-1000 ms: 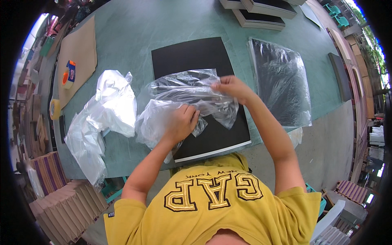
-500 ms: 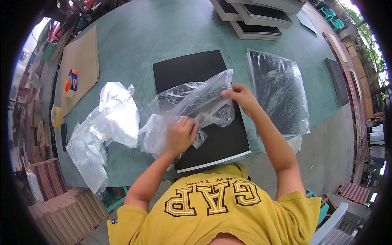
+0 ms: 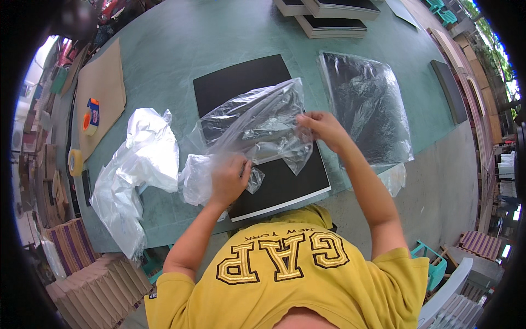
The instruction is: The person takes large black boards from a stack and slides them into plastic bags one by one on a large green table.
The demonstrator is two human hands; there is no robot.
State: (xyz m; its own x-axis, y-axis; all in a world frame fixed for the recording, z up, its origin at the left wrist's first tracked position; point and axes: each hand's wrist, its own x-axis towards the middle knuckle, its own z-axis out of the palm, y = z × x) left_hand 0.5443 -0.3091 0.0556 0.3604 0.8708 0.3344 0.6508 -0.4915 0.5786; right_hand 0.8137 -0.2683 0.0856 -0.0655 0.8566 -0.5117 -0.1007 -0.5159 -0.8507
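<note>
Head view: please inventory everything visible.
Table: 1, green, centre
Plastic film: 1+, clear, centre
Panel: 1+, black, partly beneath film
Wrapped panel: 1, black, right
Loose plastic: 1, whitish, left
Slabs: 3+, black-topped, top
Flat sheet: 1+, brown, left
Tape dispenser: 1, blue-orange, left
Tape roll: 1, yellow, left
Stacked pieces: several, brown, lower left
Chairs: 2+, green, upper right
Shirt: 1, yellow, bottom
Left grip: 1, bare, on film
Right grip: 1, bare, on film

On the table (image 3: 159, 60), film (image 3: 257, 125) spans left grip (image 3: 229, 180) to right grip (image 3: 324, 130) over a panel (image 3: 282, 186); bags (image 3: 145, 159) lie left of both, a wrapped panel (image 3: 368, 109) right, stacked books (image 3: 331, 27) beyond.
</note>
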